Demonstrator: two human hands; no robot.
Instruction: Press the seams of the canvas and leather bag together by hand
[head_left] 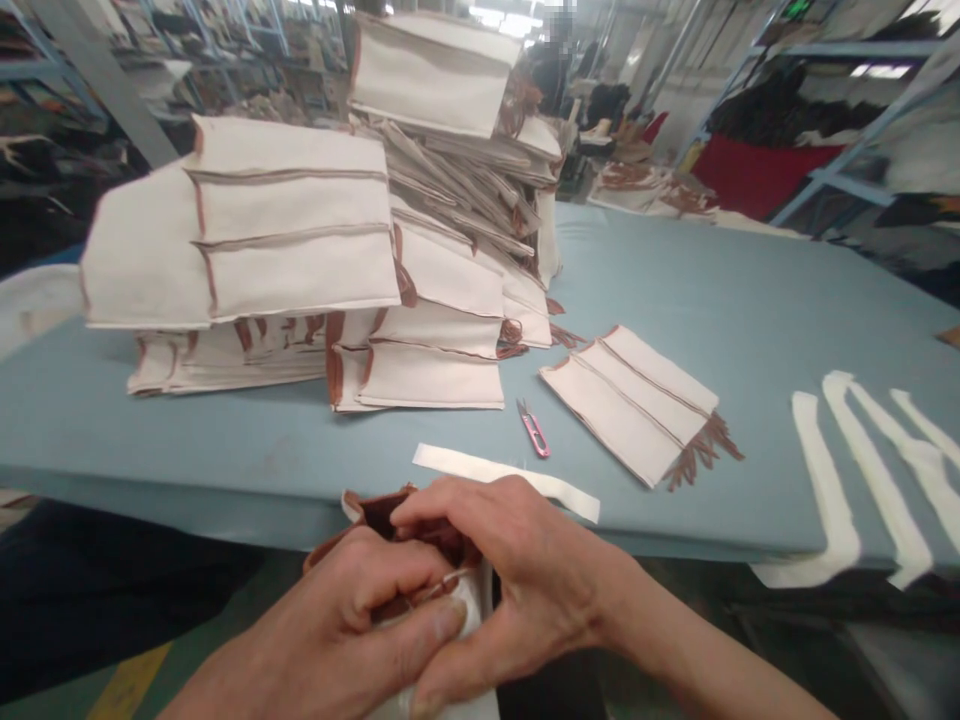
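Observation:
Both my hands are closed on a cream fabric bag with brown trim [382, 512], held below the near edge of the blue table [750, 320]. My left hand [337, 630] grips it from the left, thumb pressed along the cream cloth. From the right, my right hand [510, 570] covers the brown opening with curled fingers. Most of the bag is hidden under my hands. A cream fabric strip [506, 480] lies on the table just beyond my hands. Small pink thread snips [533, 430] lie a little farther out.
Tall stacks of folded cream bags [300, 250] fill the table's left and middle. One flat bag with brown fringe [634, 400] lies at centre right. Several cream strips [862, 470] hang over the right near edge. Shelving [840, 130] stands behind.

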